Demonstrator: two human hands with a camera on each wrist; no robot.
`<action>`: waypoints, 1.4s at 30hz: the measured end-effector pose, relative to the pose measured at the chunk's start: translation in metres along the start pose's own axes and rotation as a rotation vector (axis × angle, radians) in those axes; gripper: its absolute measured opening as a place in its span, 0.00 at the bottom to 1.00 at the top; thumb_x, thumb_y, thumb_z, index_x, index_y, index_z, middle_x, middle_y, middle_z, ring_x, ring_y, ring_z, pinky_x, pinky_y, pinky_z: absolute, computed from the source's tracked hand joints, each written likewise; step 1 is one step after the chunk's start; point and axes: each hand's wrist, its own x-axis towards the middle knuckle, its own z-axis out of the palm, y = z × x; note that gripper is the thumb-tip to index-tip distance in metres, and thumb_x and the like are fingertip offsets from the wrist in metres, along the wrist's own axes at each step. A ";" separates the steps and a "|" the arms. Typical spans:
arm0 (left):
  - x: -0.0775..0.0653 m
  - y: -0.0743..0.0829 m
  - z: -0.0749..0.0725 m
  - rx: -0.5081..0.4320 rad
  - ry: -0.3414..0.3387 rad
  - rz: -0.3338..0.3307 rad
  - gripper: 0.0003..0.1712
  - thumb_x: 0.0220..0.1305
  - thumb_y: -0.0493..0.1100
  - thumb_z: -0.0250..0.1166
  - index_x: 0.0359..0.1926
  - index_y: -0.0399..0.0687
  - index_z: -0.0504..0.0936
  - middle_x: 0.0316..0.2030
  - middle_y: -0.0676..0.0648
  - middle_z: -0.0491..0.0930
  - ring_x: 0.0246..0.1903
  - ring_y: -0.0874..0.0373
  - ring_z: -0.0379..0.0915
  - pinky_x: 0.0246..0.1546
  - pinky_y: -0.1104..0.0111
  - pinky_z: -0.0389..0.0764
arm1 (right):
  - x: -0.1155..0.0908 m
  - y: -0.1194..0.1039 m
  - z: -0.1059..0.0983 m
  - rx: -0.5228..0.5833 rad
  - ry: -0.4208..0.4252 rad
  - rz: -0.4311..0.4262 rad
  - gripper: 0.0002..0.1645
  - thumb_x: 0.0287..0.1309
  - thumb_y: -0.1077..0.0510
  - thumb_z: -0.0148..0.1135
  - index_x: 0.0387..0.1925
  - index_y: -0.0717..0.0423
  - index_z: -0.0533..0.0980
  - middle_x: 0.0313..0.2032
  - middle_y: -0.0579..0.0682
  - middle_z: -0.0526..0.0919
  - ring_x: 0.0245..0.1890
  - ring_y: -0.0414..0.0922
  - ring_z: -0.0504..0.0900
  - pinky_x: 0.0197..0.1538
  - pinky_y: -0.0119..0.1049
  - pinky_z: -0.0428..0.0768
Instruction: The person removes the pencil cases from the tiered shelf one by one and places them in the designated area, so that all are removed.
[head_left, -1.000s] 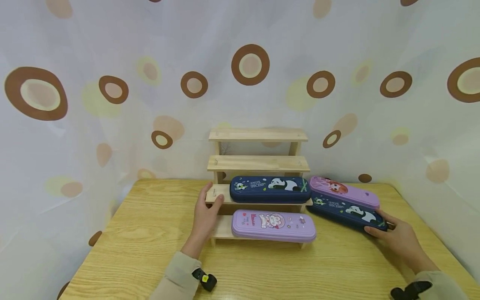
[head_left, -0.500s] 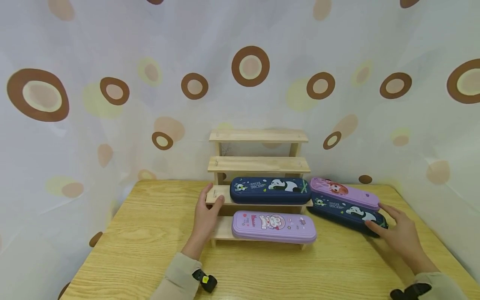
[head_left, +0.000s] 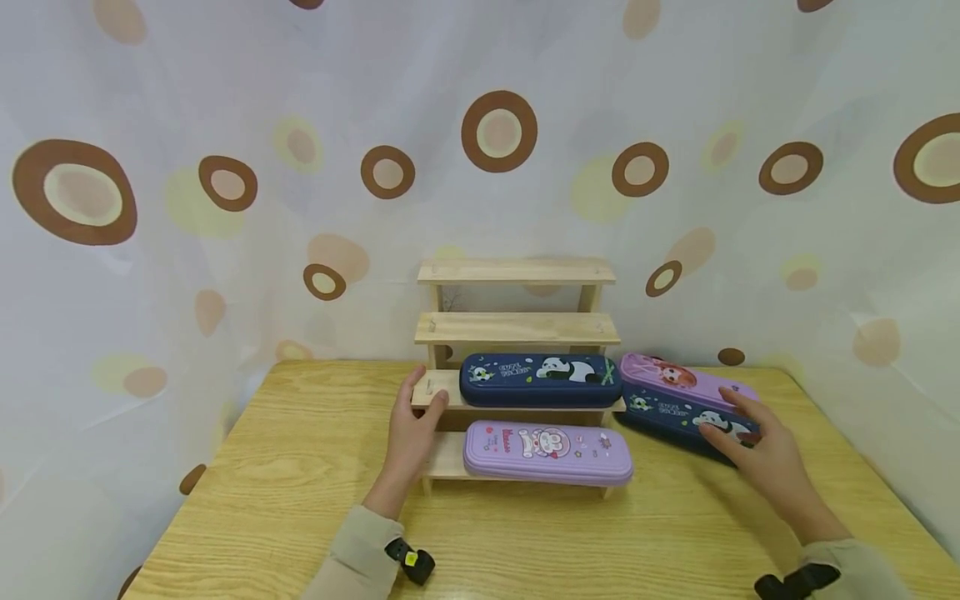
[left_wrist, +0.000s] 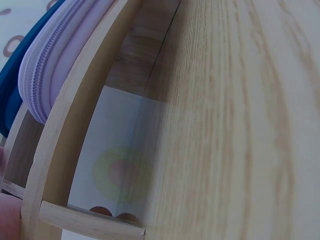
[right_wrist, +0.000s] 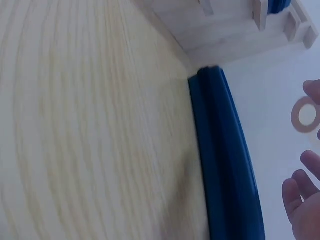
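My left hand grips the left end of a wooden tiered display rack, thumb on the second step's front. On that step lies a navy panda pencil case. A lilac pencil case rests on the lowest step, its zip visible in the left wrist view. Right of the rack, another navy panda pencil case lies on the table, in front of a pink-purple pencil case with a cartoon girl. My right hand is over their right end, fingers spread; in the right wrist view, they show apart from the navy case.
The rack's upper boards step back toward a spotted curtain behind the table. The wooden table reaches to the front and to both sides. Curtain also hangs along the left and right.
My right hand has let go of the front navy case's right end, then shifted left over the two cases. My left hand and the cases look the same.
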 end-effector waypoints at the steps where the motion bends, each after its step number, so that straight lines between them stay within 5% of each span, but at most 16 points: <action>1: 0.000 0.000 0.000 -0.003 -0.002 0.001 0.34 0.72 0.42 0.59 0.74 0.46 0.58 0.73 0.40 0.56 0.72 0.46 0.51 0.70 0.52 0.56 | 0.001 -0.004 0.003 0.013 -0.002 -0.014 0.40 0.62 0.55 0.69 0.72 0.59 0.64 0.67 0.65 0.65 0.56 0.29 0.67 0.45 0.14 0.70; 5: 0.000 -0.001 -0.001 -0.012 -0.009 0.005 0.34 0.72 0.42 0.59 0.74 0.45 0.58 0.72 0.40 0.57 0.71 0.46 0.52 0.70 0.53 0.57 | 0.004 -0.018 0.014 0.067 -0.029 -0.063 0.39 0.61 0.58 0.69 0.71 0.58 0.64 0.65 0.65 0.67 0.52 0.19 0.64 0.46 0.15 0.73; 14: 0.000 -0.001 -0.001 -0.020 -0.005 0.007 0.34 0.72 0.41 0.59 0.74 0.45 0.59 0.72 0.39 0.58 0.71 0.44 0.53 0.69 0.54 0.59 | 0.014 -0.050 0.038 0.162 -0.109 -0.140 0.38 0.63 0.61 0.66 0.72 0.55 0.64 0.67 0.62 0.67 0.55 0.23 0.68 0.47 0.18 0.75; 23: 0.000 0.000 0.000 -0.024 -0.014 0.003 0.35 0.72 0.41 0.59 0.75 0.43 0.57 0.72 0.39 0.58 0.70 0.45 0.55 0.69 0.54 0.59 | 0.027 -0.071 0.060 0.193 -0.190 -0.118 0.42 0.64 0.54 0.66 0.75 0.47 0.59 0.71 0.56 0.63 0.64 0.57 0.68 0.52 0.23 0.75; 28: 0.006 -0.012 0.000 -0.038 -0.014 -0.001 0.36 0.72 0.42 0.59 0.75 0.44 0.56 0.72 0.40 0.58 0.69 0.46 0.58 0.69 0.55 0.60 | 0.034 -0.083 0.067 0.203 -0.214 -0.148 0.43 0.63 0.55 0.67 0.75 0.44 0.59 0.70 0.55 0.63 0.65 0.58 0.67 0.54 0.27 0.76; 35: 0.017 -0.036 0.001 -0.028 0.014 0.014 0.35 0.71 0.46 0.61 0.75 0.52 0.59 0.71 0.45 0.60 0.69 0.50 0.58 0.69 0.56 0.60 | 0.041 -0.091 0.076 0.224 -0.244 -0.131 0.44 0.62 0.54 0.68 0.75 0.45 0.58 0.73 0.55 0.59 0.68 0.60 0.61 0.59 0.64 0.71; 40: 0.017 -0.037 0.001 -0.032 0.015 0.018 0.35 0.71 0.46 0.61 0.74 0.51 0.59 0.71 0.45 0.60 0.69 0.50 0.57 0.70 0.56 0.58 | 0.044 -0.098 0.083 0.228 -0.245 -0.103 0.48 0.61 0.51 0.69 0.76 0.44 0.56 0.73 0.54 0.59 0.64 0.54 0.66 0.55 0.52 0.77; 42: 0.018 -0.037 0.001 -0.036 0.012 0.022 0.35 0.71 0.46 0.61 0.74 0.50 0.59 0.71 0.44 0.60 0.69 0.50 0.56 0.70 0.56 0.58 | 0.045 -0.100 0.085 0.226 -0.248 -0.089 0.49 0.60 0.50 0.70 0.77 0.42 0.55 0.71 0.53 0.61 0.50 0.51 0.75 0.45 0.41 0.79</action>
